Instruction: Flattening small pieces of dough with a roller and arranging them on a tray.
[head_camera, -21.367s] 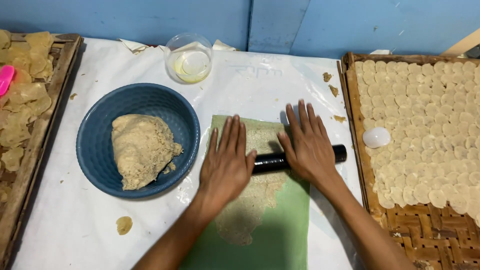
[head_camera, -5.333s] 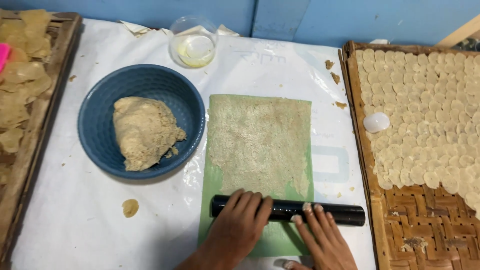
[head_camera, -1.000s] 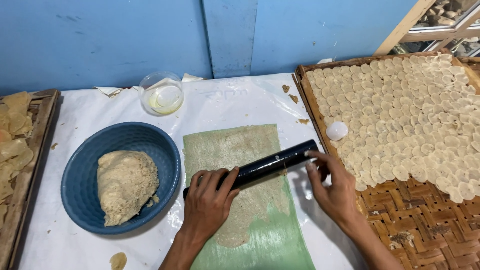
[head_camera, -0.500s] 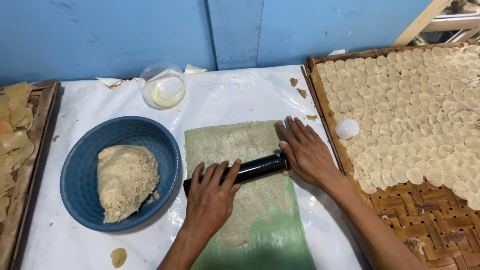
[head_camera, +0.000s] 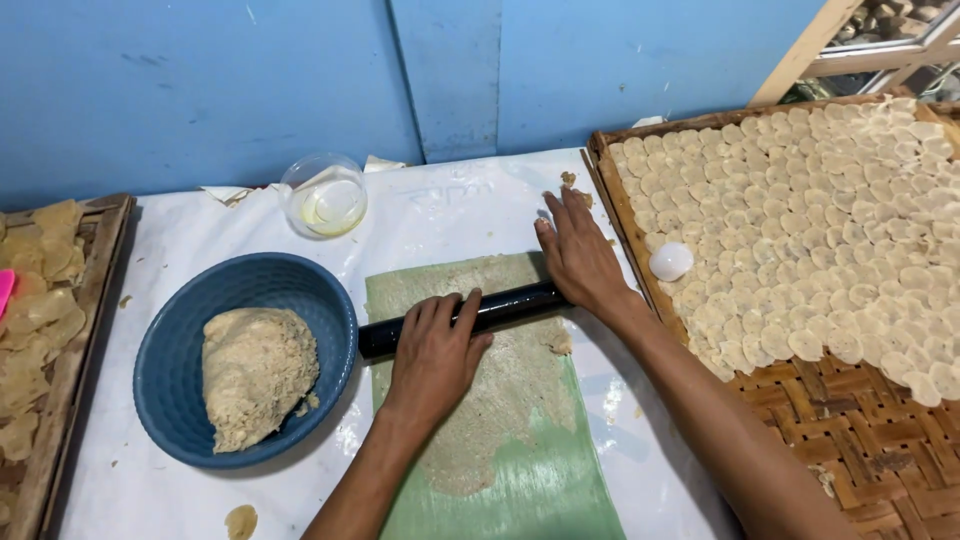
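Pushed farther up the dough sheet (head_camera: 500, 370), the black rolling pin (head_camera: 500, 308) lies crosswise, right end higher, under flat, open-fingered left hand (head_camera: 435, 355) and right hand (head_camera: 580, 255).

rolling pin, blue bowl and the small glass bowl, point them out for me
rolling pin (head_camera: 505, 306), head view, on the bare black middle between the hands
blue bowl (head_camera: 170, 350), head view, on its inner left wall
small glass bowl (head_camera: 323, 195), head view, on its centre

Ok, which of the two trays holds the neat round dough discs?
The woven tray on the right, beside the right hand. Its pale discs lie in overlapping rows; the wooden tray on the left holds irregular yellowish scraps.
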